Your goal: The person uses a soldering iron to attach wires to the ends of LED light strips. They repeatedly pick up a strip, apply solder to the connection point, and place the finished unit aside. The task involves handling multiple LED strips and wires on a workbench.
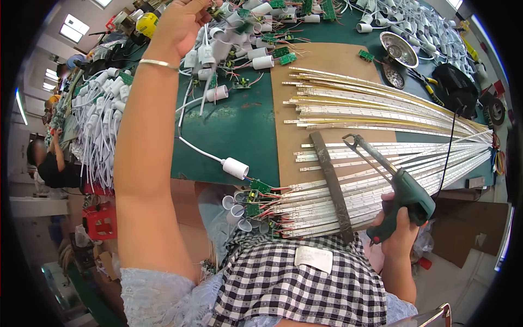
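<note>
My left hand (182, 24) is stretched out to the far pile, its fingers closed on a small circuit board (216, 13). A white socket (223, 44) below it is smeared by motion, with a white cable hanging down. My right hand (400, 231) grips a dark green soldering gun (412, 196) by its handle, its metal tip (351, 139) over the LED strips (327, 204). The near strips are joined by thin wires to green circuit boards (255, 209) at the table edge. A dark bar (331, 182) lies across these strips. One white socket (236, 168) rests beside the boards.
More strips (348, 103) fan over a brown board (329, 54). Behind are a metal bowl (399, 49), pliers (427, 82) and a black device (456, 90). Piled sockets (103, 103) hang at the left; a black cord (451, 147) runs from the gun. Another person (52, 163) sits far left.
</note>
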A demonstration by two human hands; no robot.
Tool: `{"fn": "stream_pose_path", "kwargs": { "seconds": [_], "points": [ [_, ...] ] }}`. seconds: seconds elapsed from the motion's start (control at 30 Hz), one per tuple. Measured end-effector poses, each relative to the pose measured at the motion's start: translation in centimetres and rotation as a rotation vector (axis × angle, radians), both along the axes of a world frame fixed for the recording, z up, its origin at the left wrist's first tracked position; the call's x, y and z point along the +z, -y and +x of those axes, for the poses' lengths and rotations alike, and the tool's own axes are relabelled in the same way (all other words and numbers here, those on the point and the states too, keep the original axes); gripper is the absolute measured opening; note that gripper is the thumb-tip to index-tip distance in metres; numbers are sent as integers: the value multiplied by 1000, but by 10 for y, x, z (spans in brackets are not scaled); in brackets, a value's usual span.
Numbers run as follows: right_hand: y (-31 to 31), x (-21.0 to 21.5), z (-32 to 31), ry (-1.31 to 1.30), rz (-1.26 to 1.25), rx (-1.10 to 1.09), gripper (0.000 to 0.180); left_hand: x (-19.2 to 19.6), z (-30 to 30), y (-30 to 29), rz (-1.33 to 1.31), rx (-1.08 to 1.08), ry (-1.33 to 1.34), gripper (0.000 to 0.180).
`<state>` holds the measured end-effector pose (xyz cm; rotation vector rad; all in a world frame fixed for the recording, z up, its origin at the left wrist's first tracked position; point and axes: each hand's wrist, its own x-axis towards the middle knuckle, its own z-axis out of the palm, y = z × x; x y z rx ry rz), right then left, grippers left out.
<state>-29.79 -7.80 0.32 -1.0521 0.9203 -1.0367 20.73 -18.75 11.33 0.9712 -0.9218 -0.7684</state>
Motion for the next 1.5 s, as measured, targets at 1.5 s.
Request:
{"fn": "stream_pose_path", "kwargs": {
  "seconds": [1.5],
  "points": [
    [-12,-3,1,-81,101,194,45,-113,-210,-147,405,-22,1322,7]
  ]
}}
